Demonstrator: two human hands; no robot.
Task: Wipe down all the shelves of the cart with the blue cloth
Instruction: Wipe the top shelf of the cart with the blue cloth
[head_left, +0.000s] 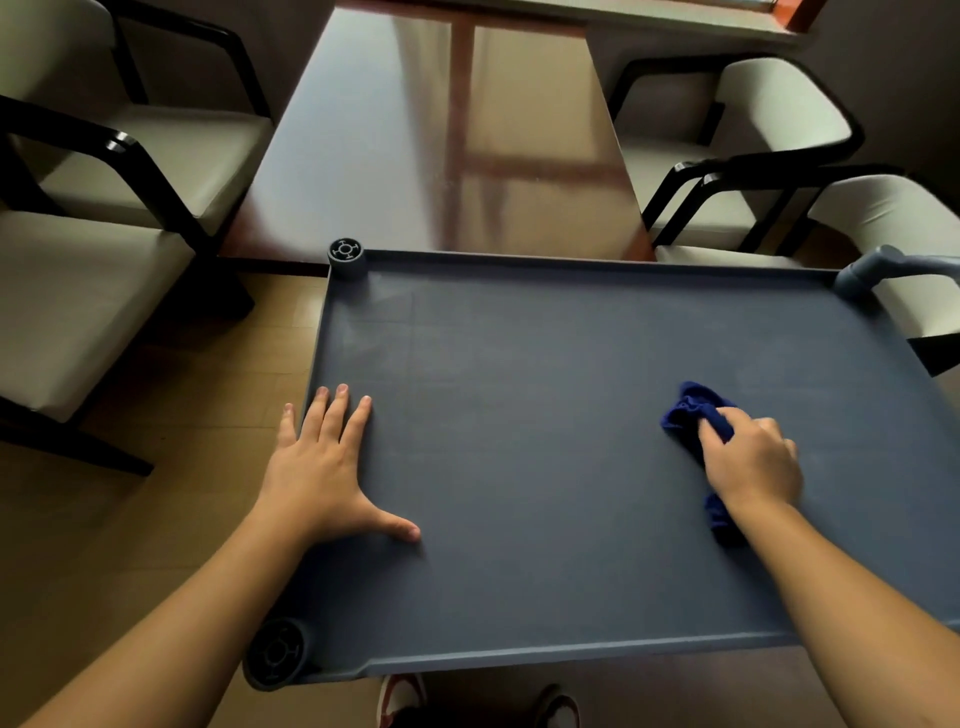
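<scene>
The cart's grey top shelf (545, 415) was pressed by the flat left hand (322, 467); the blue cloth (693, 410) was bunched on it under the right hand (750, 457).

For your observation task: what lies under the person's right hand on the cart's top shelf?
A bunched blue cloth lies under the right hand, pressed onto the top shelf. Its ends stick out ahead and behind; its middle is covered by the hand.

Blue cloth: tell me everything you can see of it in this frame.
The cloth is deep blue, soft and bunched into folds. It lies on the right part of the cart's grey top shelf, pressed under the right hand, whose fingers grip it. One bunch shows beyond the fingers; another end shows beside the wrist.
</scene>
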